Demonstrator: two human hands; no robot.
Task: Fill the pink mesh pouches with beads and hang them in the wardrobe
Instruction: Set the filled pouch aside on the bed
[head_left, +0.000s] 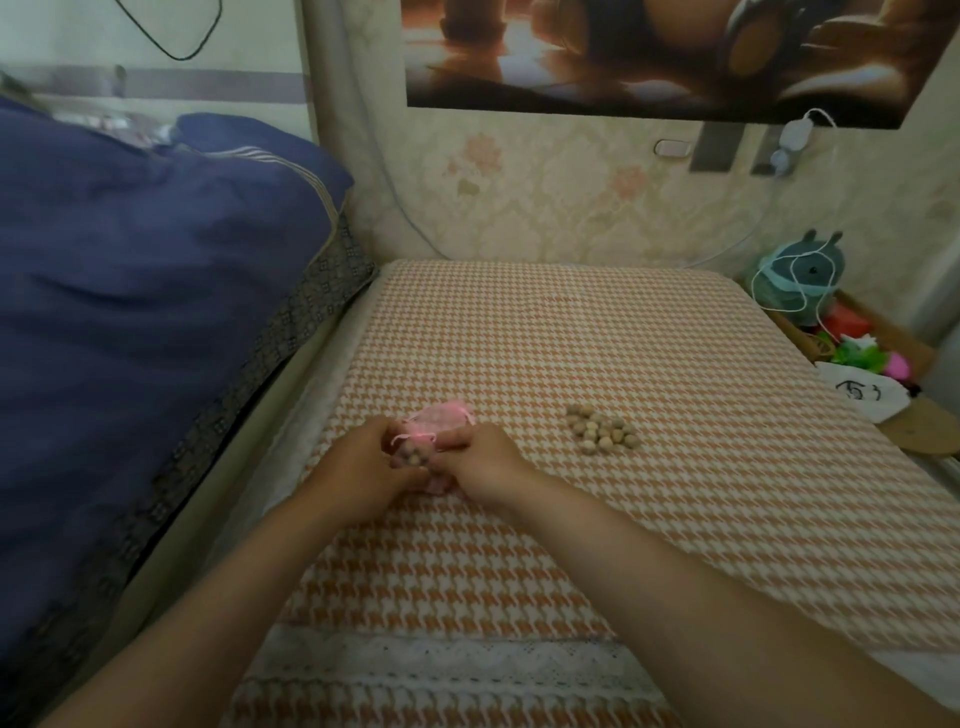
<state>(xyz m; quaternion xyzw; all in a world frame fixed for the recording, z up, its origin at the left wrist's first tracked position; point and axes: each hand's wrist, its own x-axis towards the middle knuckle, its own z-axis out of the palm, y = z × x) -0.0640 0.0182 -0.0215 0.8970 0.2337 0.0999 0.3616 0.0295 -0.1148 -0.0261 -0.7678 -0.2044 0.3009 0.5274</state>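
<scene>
Now both hands are close together on the near left part of the table, and each one holds a side of the pink mesh pouch (440, 422). The left hand (363, 467) has its fingers curled round the left edge of the pouch, and the right hand (485, 462) pinches the right edge between thumb and fingers. Between the two hands some round beige beads (411, 458) can be seen inside the mesh, and a thin pink drawstring (403, 439) hangs out on the left side. A little more pink fabric shows under the hands; I cannot tell if it is the same pouch or a second one. To the right of the hands, apart from them, a small pile of loose beads (601, 429) lies on the orange and white houndstooth tablecloth (597, 545). On the left a dark blue duvet (145, 291) lies on a bed just beside the table. At the far right a teal plush toy (800, 273) with a white cable around it stands by the flowered wall, and near it lies a white cloth (860, 395) with black marks.
</scene>
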